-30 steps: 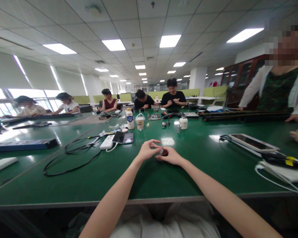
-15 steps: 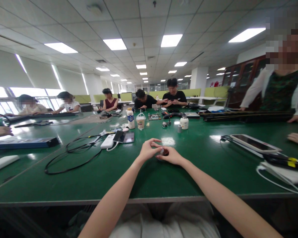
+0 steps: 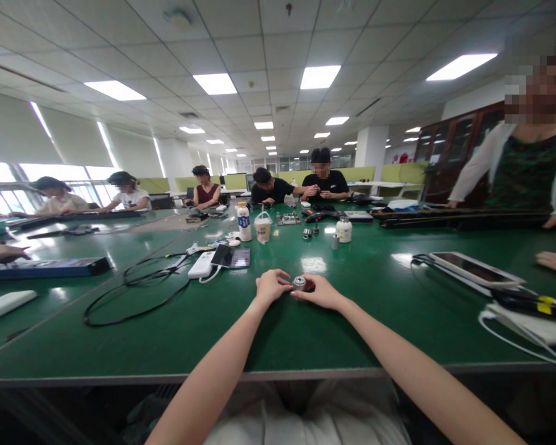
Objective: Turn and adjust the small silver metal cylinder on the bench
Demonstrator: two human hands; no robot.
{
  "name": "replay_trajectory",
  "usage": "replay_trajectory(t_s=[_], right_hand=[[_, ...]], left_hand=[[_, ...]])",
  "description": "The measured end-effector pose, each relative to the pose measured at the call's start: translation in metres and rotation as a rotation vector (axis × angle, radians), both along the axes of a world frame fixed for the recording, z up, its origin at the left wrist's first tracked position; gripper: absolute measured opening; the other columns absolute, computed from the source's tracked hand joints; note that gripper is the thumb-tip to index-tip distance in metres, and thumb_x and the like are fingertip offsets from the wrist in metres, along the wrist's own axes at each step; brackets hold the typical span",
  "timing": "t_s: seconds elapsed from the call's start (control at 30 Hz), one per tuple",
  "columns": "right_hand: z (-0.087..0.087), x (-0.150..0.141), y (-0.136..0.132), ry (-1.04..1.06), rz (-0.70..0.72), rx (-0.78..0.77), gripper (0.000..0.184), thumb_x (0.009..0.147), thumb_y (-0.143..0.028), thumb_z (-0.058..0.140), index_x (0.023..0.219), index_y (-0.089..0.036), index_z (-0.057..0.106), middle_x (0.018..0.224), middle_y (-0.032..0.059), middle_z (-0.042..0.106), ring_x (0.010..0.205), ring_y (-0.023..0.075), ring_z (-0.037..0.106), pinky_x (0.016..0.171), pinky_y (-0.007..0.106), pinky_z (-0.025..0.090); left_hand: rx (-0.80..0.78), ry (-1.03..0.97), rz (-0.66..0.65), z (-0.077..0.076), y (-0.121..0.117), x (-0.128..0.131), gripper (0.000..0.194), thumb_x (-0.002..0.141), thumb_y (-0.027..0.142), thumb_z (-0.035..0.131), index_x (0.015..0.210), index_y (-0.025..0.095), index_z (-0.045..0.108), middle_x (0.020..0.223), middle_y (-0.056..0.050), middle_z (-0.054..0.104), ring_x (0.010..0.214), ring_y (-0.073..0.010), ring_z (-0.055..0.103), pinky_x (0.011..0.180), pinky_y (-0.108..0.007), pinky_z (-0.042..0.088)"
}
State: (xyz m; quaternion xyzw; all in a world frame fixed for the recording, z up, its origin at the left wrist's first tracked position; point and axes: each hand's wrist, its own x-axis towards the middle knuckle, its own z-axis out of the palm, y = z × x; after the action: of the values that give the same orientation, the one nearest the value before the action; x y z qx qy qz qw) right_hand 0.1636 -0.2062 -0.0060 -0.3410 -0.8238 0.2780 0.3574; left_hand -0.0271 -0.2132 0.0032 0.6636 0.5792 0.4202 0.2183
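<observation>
A small round silver metal part (image 3: 299, 282) with a ring-shaped top and dark gaps stands low over the green table between my hands. My right hand (image 3: 322, 292) holds it, thumb on the near side and the fingers curled behind. Just left of the part is my left hand (image 3: 272, 287), its thumb and fingers bent and apart with nothing between them. Whether its fingertips brush the part is hard to tell. Beyond my hands lie small metal pieces (image 3: 307, 233), and a silver metal cylinder (image 3: 335, 241) stands by a white bottle (image 3: 345, 230).
Left of my hands are a white power bank (image 3: 201, 264), a phone (image 3: 222, 254) and looped black cable (image 3: 89, 309). A labelled bottle (image 3: 244, 222) and plastic cup (image 3: 262, 227) stand ahead. To the right lies another phone (image 3: 475, 267). Several people sit or stand around the table.
My left hand has come off the metal part and dropped slightly to its left, so the part's top now shows. My right hand stays on it.
</observation>
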Motion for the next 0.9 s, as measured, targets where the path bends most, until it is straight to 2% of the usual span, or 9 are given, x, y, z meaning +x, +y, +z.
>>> replay_trajectory(t_s=[0.1,0.17,0.27,0.37,0.7,0.9], right_hand=[[-0.001,0.0,0.0,0.002,-0.008,0.003,0.036,0.072,-0.048,0.074,0.09,-0.017,0.066,0.079,0.0025,0.068,0.071,0.0174,0.06,0.066,0.029,0.047],[-0.001,0.001,0.001,0.005,-0.009,0.004,0.037,0.073,-0.048,0.074,0.091,-0.017,0.066,0.079,0.0027,0.068,0.071,0.0174,0.06,0.066,0.029,0.047],[-0.002,0.0,0.001,0.007,-0.005,0.004,0.039,0.073,-0.047,0.074,0.095,-0.016,0.066,0.08,0.0029,0.068,0.07,0.0171,0.059,0.065,0.028,0.047],[-0.003,0.0,0.002,0.007,-0.003,0.008,0.04,0.073,-0.047,0.074,0.096,-0.016,0.066,0.079,0.0028,0.068,0.069,0.0169,0.059,0.064,0.028,0.046],[-0.004,0.0,0.004,0.008,0.001,0.019,0.038,0.073,-0.046,0.073,0.094,-0.014,0.067,0.078,0.003,0.067,0.067,0.0162,0.057,0.062,0.028,0.045],[-0.004,0.0,0.003,0.012,0.013,0.02,0.043,0.074,-0.043,0.073,0.106,-0.015,0.067,0.077,0.0028,0.068,0.065,0.0162,0.057,0.061,0.028,0.044]], left_hand=[[0.043,-0.037,0.003,0.005,-0.002,0.002,0.02,0.064,0.021,0.082,0.081,0.021,0.071,0.066,0.0,0.075,0.087,-0.0243,0.072,0.092,-0.04,0.048],[0.079,-0.08,-0.027,0.011,-0.003,0.004,0.023,0.067,0.024,0.081,0.087,0.022,0.072,0.072,-0.003,0.077,0.088,-0.0256,0.073,0.088,-0.038,0.051],[0.114,-0.144,-0.139,0.019,-0.006,0.008,0.031,0.071,0.031,0.077,0.099,0.019,0.07,0.082,-0.007,0.079,0.086,-0.0247,0.074,0.082,-0.035,0.054],[0.119,-0.18,-0.247,0.024,-0.009,0.012,0.035,0.07,0.029,0.078,0.1,0.016,0.07,0.083,-0.009,0.079,0.085,-0.0251,0.074,0.08,-0.034,0.056],[0.115,-0.236,-0.339,0.024,-0.011,0.011,0.039,0.067,0.026,0.08,0.103,0.014,0.07,0.083,-0.01,0.078,0.088,-0.0269,0.073,0.084,-0.037,0.056],[0.06,-0.305,-0.41,0.024,-0.011,0.015,0.042,0.068,0.016,0.076,0.109,0.013,0.069,0.083,-0.009,0.078,0.086,-0.0245,0.073,0.083,-0.036,0.056]])
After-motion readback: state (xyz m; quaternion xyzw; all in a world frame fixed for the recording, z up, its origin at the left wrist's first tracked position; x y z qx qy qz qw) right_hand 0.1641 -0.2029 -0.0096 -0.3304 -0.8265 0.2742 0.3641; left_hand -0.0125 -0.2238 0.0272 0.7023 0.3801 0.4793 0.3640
